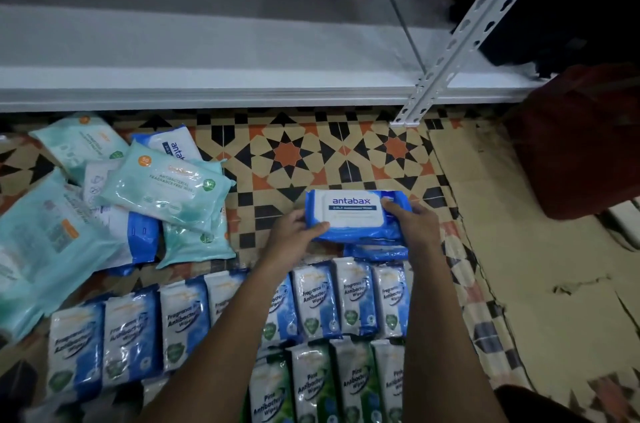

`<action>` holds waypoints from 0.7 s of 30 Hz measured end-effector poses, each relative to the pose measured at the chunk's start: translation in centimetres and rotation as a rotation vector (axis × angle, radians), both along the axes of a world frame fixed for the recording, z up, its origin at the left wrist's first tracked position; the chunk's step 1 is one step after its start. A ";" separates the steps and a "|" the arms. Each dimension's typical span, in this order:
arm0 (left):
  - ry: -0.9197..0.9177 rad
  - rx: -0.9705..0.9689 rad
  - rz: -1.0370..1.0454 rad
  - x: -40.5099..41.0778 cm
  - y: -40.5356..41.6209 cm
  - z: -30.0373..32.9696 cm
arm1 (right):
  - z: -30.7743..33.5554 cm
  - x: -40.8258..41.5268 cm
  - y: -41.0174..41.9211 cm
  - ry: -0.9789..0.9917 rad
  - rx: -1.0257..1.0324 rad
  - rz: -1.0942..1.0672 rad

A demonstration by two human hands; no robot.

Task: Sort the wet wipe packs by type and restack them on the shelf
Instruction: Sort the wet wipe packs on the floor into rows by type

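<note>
1. Antabax pack (356, 215) held low over the tiled floor (287, 152), between both hands, in front of the shelf (207, 52). Second blue pack (375, 251) seen just beneath, apparently same type; contact between the two not determinable.
2. Left hand (294, 232) curled at the pack's left end, thumb over the top face, fingers under. Right hand (408, 218) curled round the right end, fingers over the top edge. Both closed on the pack, nothing else held.
3. Step judged: stacking antabax packs together, prior to shelving. Shelf board bare in the visible part.
4. Risk: glossy, soft film. Held at the ends only; sagging or slipping likely if one hand released early.
5. Risk: stack misaligned if set down askew on the lower pack; toppling probable on later lifting.
6. Risk: forearms directly above the blue row (349, 298) and green row (329, 388). Sorted upright packs liable to be knocked over on withdrawal.
7. Risk: mixed pile (166, 190) at left contained a further antabax pack (173, 145) part-buried under teal packs. Easily overlooked; mis-sorting possible.
8. Risk: upright post (446, 52) near the path to the shelf. Snagging possible on a careless lift.
</note>
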State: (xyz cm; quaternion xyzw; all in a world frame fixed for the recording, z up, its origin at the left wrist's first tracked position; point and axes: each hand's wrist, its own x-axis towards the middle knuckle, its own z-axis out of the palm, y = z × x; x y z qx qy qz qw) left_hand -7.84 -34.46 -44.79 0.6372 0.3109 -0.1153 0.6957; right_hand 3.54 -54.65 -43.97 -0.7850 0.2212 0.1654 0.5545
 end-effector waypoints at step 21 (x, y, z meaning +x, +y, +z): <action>0.052 0.417 -0.448 1.6 -5.5 -1.5 | -4.1 -0.4 -5.5 0.064 -0.204 -0.022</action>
